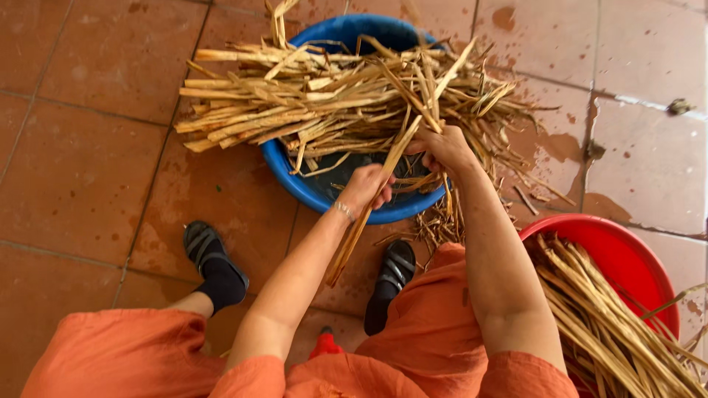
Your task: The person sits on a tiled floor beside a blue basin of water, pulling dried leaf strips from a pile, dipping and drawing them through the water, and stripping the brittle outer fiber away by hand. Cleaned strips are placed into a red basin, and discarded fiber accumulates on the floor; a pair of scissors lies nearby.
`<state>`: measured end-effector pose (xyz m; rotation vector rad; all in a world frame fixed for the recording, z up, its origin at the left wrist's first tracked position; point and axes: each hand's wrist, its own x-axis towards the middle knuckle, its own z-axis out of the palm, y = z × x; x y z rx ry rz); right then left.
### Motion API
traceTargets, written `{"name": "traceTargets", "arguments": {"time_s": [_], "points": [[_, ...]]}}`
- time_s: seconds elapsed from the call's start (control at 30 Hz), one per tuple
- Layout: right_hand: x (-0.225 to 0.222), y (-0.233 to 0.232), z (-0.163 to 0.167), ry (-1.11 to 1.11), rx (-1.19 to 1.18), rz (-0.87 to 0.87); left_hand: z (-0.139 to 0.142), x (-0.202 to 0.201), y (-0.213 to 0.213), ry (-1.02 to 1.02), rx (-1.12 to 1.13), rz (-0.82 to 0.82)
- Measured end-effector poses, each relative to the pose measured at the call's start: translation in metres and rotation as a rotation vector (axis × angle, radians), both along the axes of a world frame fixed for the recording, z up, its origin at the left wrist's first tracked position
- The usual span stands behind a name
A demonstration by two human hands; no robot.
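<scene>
A long tan dried stalk [369,203] slants from above the blue basin [310,188] down toward my knees. My left hand [366,186] grips it near its middle, a thin bracelet on the wrist. My right hand [442,147] pinches its upper part, fingers closed among the strips. Both hands hover over the basin's near rim. A big heap of dried stalks and strips [324,103] lies across the basin, spilling over its left and right sides.
A red basin [619,254] at the right holds several straight stalks [612,324]. Loose strips [439,225] litter the damp terracotta tile floor [88,169]. My feet in black sandals [210,254] flank the blue basin; orange cloth covers my knees.
</scene>
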<state>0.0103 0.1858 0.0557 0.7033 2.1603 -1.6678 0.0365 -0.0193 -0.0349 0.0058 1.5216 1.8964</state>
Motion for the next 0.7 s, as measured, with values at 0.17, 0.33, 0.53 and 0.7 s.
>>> {"name": "traceTargets", "arguments": {"time_s": [0.17, 0.33, 0.53, 0.7], "points": [[-0.012, -0.004, -0.017, -0.024, 0.04, 0.015, 0.014, -0.021, 0.018, -0.057, 0.016, 0.012], [-0.018, -0.009, -0.03, 0.091, -0.059, -0.159, 0.03, -0.027, 0.025, -0.078, -0.009, 0.0], [-0.024, -0.004, -0.038, 0.395, 0.024, -0.444, 0.051, -0.009, 0.022, -0.129, -0.049, -0.039], [-0.032, 0.02, -0.041, 0.478, 0.046, -0.582, 0.058, 0.016, 0.012, -0.09, -0.006, -0.04]]}}
